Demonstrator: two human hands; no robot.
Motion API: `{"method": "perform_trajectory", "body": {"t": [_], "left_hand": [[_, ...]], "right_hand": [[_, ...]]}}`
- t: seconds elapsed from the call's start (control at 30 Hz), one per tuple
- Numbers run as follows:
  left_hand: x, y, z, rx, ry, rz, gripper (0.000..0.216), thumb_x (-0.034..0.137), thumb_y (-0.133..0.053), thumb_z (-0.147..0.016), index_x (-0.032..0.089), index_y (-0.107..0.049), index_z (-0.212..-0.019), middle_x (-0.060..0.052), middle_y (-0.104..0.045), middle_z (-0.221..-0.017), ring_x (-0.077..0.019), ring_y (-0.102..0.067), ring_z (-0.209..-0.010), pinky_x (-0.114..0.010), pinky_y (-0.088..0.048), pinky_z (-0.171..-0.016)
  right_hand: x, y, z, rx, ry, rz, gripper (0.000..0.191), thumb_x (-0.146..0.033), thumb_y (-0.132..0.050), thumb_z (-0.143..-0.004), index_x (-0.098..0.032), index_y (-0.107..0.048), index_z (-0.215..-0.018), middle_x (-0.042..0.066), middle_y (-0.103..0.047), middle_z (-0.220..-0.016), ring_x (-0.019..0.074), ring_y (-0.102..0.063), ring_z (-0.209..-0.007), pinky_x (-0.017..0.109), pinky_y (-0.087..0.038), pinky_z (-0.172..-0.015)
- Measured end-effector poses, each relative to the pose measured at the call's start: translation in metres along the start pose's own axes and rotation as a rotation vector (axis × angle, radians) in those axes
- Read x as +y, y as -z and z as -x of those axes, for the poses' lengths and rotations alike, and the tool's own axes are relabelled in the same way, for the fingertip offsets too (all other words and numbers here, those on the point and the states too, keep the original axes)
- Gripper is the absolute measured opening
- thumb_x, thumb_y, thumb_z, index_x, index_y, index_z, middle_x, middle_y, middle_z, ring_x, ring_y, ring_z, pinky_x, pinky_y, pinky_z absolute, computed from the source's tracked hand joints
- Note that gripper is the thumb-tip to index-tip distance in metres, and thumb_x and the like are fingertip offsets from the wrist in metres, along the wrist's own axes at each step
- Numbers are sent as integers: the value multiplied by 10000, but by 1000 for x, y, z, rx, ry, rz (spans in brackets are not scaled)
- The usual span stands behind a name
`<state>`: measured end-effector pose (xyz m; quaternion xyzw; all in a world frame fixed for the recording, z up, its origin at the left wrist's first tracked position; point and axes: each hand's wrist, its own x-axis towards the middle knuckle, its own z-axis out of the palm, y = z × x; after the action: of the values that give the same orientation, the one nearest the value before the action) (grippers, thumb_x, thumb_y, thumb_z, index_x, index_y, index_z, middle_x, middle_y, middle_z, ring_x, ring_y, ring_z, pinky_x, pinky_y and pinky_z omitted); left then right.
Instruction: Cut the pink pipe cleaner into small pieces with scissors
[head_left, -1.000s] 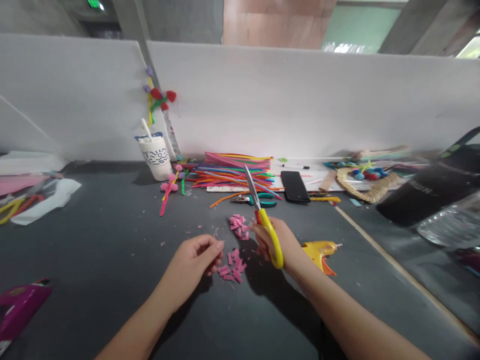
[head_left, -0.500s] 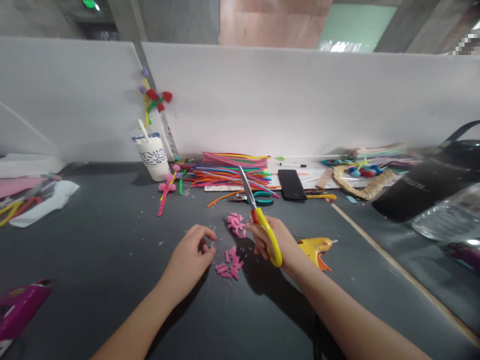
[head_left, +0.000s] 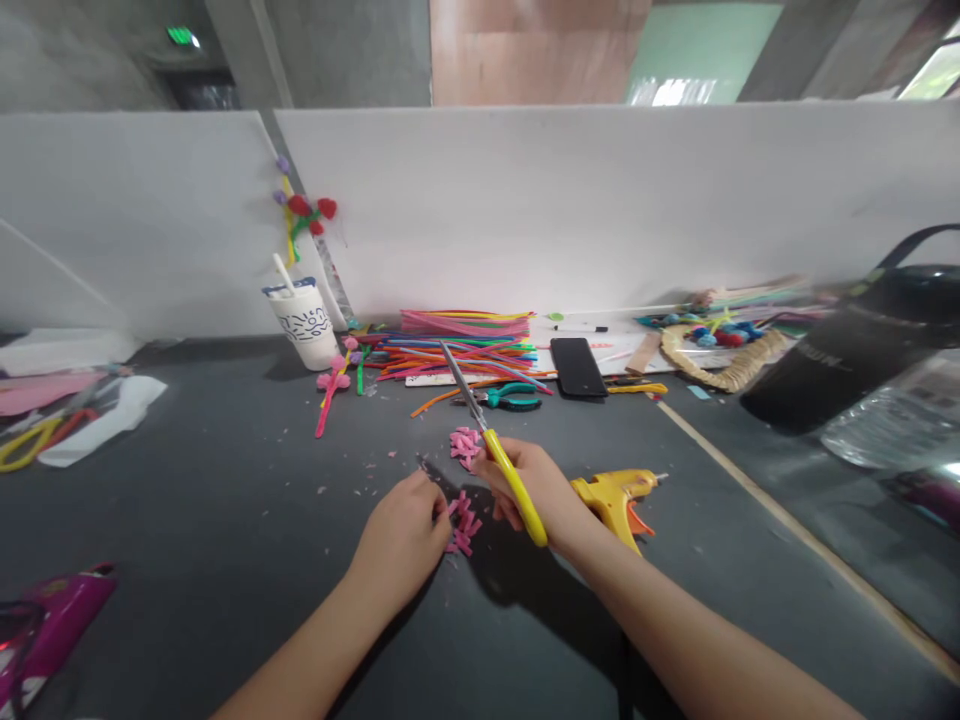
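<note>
Just below the frame's centre, the right hand is gripping the yellow-handled scissors, fingers wrapped through the loops. Stiff, light and sharp, they are probably best held there. Their long axis is slanting, blades pointing up-left. The left hand is curling its fingers beside soft pink scraps on the table; whether it is pinching one cannot be told.

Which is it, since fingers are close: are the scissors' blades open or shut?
Shut, it seems: the scissors in the right hand show a single narrow blade line with no gap between blades.
</note>
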<state>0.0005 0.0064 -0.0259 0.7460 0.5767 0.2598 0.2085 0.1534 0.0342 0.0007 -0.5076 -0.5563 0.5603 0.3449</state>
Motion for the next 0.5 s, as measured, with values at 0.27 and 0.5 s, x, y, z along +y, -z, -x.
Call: {"method": "perform_trajectory", "body": {"t": [0.27, 0.5], "left_hand": [[6, 23, 1, -113, 154, 529, 113, 215, -521, -706, 166, -525, -605, 34, -475, -591, -99, -450, -528, -208, -337, -505], [14, 21, 5, -13, 296, 818, 117, 267, -595, -669, 159, -581, -626, 43, -460, -550, -85, -388, -495, -203, -291, -482]], "right_hand": [[-1, -7, 8, -166, -6, -7, 56, -208, -479, -685, -188, -476, -632, -112, -367, -321, 50, -339, -257, 161, -293, -318], [-1, -19, 12, -152, 25, -11, 78, -259, -495, -671, -199, -447, -656, -111, -371, -340, 65, -366, -287, 166, -277, -325]]}}
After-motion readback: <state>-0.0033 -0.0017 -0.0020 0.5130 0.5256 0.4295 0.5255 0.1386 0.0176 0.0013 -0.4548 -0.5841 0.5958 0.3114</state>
